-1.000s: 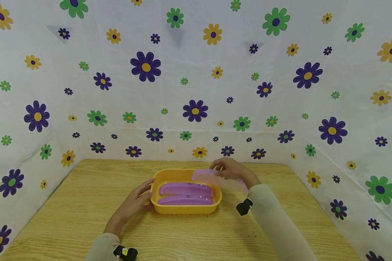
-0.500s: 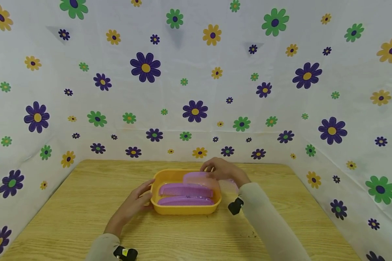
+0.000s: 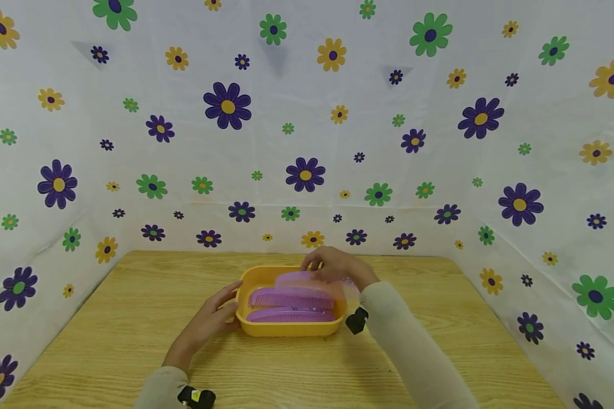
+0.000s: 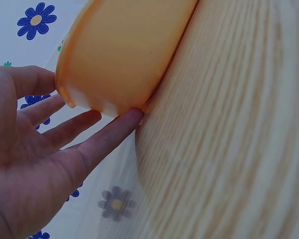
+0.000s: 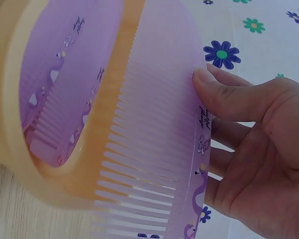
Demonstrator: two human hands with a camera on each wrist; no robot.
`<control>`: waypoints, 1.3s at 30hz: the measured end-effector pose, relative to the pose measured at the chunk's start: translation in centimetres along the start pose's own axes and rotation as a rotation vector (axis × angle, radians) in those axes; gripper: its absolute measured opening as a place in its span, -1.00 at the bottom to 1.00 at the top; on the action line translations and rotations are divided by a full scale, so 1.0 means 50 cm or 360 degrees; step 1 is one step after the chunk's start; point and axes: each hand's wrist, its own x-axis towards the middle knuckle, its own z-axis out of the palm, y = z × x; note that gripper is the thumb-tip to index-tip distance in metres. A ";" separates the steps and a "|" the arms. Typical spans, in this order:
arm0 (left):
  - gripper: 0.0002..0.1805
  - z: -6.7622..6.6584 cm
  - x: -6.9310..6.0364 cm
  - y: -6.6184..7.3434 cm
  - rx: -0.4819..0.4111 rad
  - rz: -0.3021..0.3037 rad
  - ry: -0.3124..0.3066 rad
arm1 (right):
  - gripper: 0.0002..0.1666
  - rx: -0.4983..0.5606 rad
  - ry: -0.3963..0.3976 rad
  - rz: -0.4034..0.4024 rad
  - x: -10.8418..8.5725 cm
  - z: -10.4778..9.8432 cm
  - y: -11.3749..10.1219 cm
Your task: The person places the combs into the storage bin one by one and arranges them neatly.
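Note:
A yellow oval basin [image 3: 291, 328] stands on the table with two purple combs lying in it, a rear comb [image 3: 291, 299] and a front comb [image 3: 290, 314]. My right hand [image 3: 335, 264] pinches a third purple comb [image 5: 159, 99] by its spine, thumb on one face. This comb hangs teeth down over the basin's back right part, its near end past the rim. At the basin's left end, my left hand [image 3: 212, 315] touches the outer wall with extended fingers; in the left wrist view the fingertips [image 4: 134, 114] rest against that wall.
The wooden table [image 3: 158, 295] carries the basin near its middle. A white cloth with printed flowers [image 3: 305, 175] encloses the back and both sides. Small dark specks lie on the table right of the basin.
My right hand has moved left with the comb, bringing it further over the basin. The left hand, the basin and the two combs inside have stayed in place.

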 end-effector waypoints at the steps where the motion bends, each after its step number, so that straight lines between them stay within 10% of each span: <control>1: -0.38 0.000 0.000 0.000 0.0001 0.0000 -0.0002 | -0.68 -0.0001 -0.0005 -0.0008 0.002 0.001 -0.004; 39: -0.37 -0.001 -0.006 0.008 0.0033 -0.0011 -0.0007 | -0.67 -0.0059 -0.0179 -0.0069 0.068 0.077 -0.060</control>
